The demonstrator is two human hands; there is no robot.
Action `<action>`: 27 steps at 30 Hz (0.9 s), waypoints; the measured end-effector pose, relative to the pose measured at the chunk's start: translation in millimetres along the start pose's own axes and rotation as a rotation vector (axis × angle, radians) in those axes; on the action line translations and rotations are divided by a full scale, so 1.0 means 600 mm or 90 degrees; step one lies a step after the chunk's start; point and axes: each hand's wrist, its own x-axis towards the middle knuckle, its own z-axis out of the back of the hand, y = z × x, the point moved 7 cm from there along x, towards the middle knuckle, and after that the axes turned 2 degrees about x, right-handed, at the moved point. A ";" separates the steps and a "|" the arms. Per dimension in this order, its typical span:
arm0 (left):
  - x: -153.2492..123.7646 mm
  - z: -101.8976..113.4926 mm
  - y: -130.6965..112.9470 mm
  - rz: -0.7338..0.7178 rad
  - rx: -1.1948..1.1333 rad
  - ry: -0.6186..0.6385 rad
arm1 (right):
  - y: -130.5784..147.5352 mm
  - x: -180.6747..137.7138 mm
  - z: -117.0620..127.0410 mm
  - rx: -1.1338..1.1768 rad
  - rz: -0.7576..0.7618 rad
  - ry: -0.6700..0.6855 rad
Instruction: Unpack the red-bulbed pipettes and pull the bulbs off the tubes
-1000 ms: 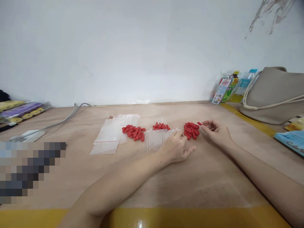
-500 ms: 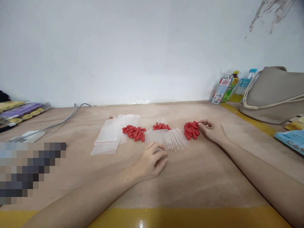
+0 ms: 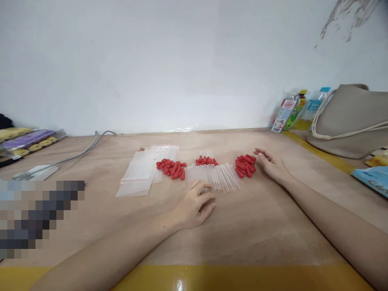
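My left hand (image 3: 198, 204) rests at the near edge of a row of clear plastic tubes (image 3: 216, 177), its fingers loosely curled and apart, with nothing seen in them. Just right of a pile of red rubber bulbs (image 3: 245, 165), my right hand (image 3: 270, 163) is open, its fingertips a little off the pile. Another heap of red bulbs (image 3: 171, 168) lies left of the tubes. Behind the tubes, droppers (image 3: 206, 160) with red bulbs and clear stems lie together. Clear zip bags (image 3: 141, 167) are stacked at the left, partly under the left heap.
A grey cable (image 3: 80, 154) runs along the back left, near yellow and purple packs (image 3: 28, 140). At the back right stand a carton (image 3: 284, 115), bottles (image 3: 312, 109) and a grey-brown bag (image 3: 351, 121). A blue packet (image 3: 372, 178) lies at the right edge. A blurred patch covers the lower left.
My right hand has drawn slightly away from the right pile of red bulbs, its fingers now clear of it. My left hand has hardly moved.
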 end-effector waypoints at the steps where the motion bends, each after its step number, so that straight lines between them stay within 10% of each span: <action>1: 0.000 0.000 0.000 -0.001 0.000 0.000 | 0.001 0.000 0.004 -0.001 -0.004 -0.012; 7: 0.000 0.000 -0.002 -0.005 -0.002 0.003 | 0.062 -0.001 0.010 -0.147 0.063 -0.092; 11: 0.000 0.001 -0.002 -0.009 0.005 0.000 | 0.162 -0.004 -0.070 -0.307 0.196 0.043; 16: -0.002 0.001 0.001 0.001 0.008 -0.003 | 0.181 0.005 -0.180 -0.494 -0.030 0.295; 27: -0.002 -0.004 0.003 0.000 0.009 -0.002 | 0.154 0.044 -0.239 -0.521 -0.207 0.408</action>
